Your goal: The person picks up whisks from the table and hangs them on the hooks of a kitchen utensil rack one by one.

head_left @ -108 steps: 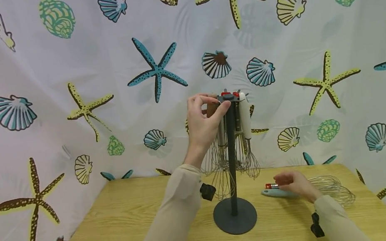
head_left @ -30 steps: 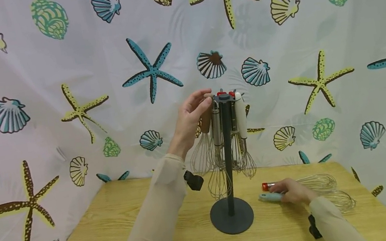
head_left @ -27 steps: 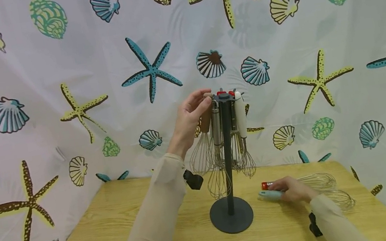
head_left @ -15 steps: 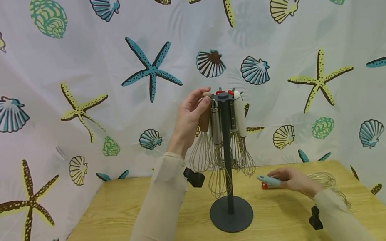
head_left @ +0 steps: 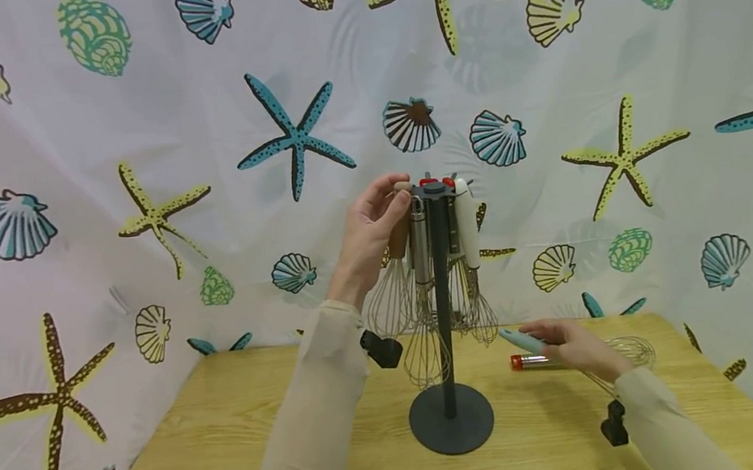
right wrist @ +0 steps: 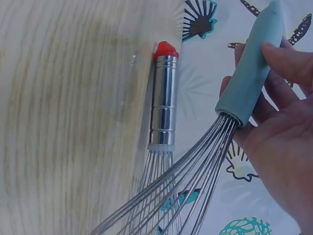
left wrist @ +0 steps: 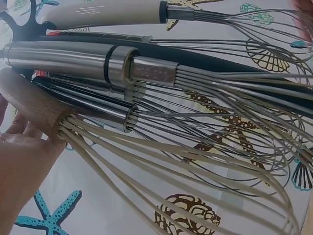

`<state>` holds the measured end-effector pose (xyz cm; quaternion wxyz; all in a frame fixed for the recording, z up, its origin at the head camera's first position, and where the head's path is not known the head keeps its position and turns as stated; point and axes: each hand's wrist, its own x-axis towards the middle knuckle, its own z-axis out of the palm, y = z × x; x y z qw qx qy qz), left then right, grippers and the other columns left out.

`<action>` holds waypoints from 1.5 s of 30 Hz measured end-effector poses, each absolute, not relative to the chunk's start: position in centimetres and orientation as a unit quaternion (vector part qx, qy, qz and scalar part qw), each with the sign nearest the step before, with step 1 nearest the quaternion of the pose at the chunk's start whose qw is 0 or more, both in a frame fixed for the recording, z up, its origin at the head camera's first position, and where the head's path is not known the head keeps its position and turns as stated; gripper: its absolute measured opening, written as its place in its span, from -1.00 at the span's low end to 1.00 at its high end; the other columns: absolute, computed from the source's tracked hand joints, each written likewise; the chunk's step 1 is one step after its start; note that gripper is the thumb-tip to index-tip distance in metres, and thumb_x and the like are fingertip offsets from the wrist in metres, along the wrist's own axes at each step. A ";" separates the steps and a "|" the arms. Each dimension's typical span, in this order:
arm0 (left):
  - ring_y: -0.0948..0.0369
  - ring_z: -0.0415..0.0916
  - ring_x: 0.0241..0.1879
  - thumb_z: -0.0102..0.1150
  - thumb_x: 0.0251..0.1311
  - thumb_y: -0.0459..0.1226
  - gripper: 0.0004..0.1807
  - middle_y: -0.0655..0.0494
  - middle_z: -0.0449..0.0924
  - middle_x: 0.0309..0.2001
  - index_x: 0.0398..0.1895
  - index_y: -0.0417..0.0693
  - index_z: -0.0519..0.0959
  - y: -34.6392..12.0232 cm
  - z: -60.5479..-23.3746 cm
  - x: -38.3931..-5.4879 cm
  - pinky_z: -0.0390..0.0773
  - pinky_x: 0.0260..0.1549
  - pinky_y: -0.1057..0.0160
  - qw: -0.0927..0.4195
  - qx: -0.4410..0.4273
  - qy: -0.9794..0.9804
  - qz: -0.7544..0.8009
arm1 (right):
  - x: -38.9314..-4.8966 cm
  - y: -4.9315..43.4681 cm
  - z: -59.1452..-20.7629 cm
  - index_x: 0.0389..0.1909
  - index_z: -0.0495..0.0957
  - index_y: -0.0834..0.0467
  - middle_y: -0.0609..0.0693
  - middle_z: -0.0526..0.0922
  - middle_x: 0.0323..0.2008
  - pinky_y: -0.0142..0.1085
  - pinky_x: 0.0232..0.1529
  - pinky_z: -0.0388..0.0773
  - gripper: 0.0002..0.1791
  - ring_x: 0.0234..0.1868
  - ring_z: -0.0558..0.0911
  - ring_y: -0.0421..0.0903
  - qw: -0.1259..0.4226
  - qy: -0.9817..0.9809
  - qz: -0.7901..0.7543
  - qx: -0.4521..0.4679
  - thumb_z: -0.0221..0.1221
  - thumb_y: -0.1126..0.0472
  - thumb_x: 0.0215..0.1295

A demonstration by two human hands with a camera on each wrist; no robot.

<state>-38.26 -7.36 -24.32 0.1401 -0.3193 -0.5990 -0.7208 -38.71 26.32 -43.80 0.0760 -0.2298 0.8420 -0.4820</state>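
Observation:
At the top of a dark whisk stand [head_left: 452, 420], my left hand [head_left: 369, 232] pinches the upper end of a wooden-handled whisk [left wrist: 34, 105] between thumb and fingers. Beside it hang a steel-handled whisk [left wrist: 58, 59], a black-and-steel whisk [left wrist: 90, 100] and a white-handled whisk [head_left: 467, 225]. My right hand [head_left: 579, 347] grips a whisk with a light blue handle [right wrist: 249, 73], raised off the table and tilted, its wires pointing back toward me. Below it lies a steel whisk with a red tip [right wrist: 164, 103], its wire end partly hidden by my hand in the head view.
The wooden table [head_left: 234, 455] carries the stand near its middle. A white curtain [head_left: 324, 276] printed with shells and starfish surrounds the back and sides. Red-tipped handles [head_left: 438, 182] show behind the stand's top.
My right hand has closed on the light blue whisk and lifted it from the table beside the red-tipped one. Earlier, my left hand shifted from the stand's hub to the wooden handle.

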 end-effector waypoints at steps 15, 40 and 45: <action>0.25 0.54 0.02 0.17 0.36 -0.22 -0.68 0.16 0.60 -0.01 0.14 -0.02 0.49 -7.2 -24.6 -37.7 0.51 0.01 0.26 0.170 -0.291 -0.615 -0.713 | -38.5 25.8 -42.5 0.43 0.28 0.17 0.29 0.42 0.32 0.01 0.16 0.49 -0.47 0.28 0.46 0.23 0.008 0.843 -0.492 -0.216 0.01 0.36 0.46; 0.19 0.47 0.05 0.24 0.31 -0.17 -0.66 0.13 0.53 0.05 0.11 0.03 0.50 -6.8 -24.3 -36.8 0.51 -0.09 0.20 0.216 -0.276 -0.649 -0.675 | -37.5 21.8 -37.0 0.46 0.24 0.05 0.22 0.35 0.38 0.16 0.27 0.36 -0.43 0.38 0.36 0.20 -0.068 0.802 -0.551 -0.220 0.04 0.32 0.47; 0.19 0.47 0.05 0.24 0.30 -0.19 -0.66 0.07 0.52 0.07 0.12 0.02 0.49 -6.7 -24.4 -36.6 0.50 -0.09 0.19 0.211 -0.274 -0.647 -0.680 | -36.9 21.0 -36.1 0.45 0.26 0.00 0.19 0.35 0.39 0.15 0.28 0.35 -0.44 0.39 0.36 0.17 -0.077 0.790 -0.569 -0.214 0.04 0.30 0.47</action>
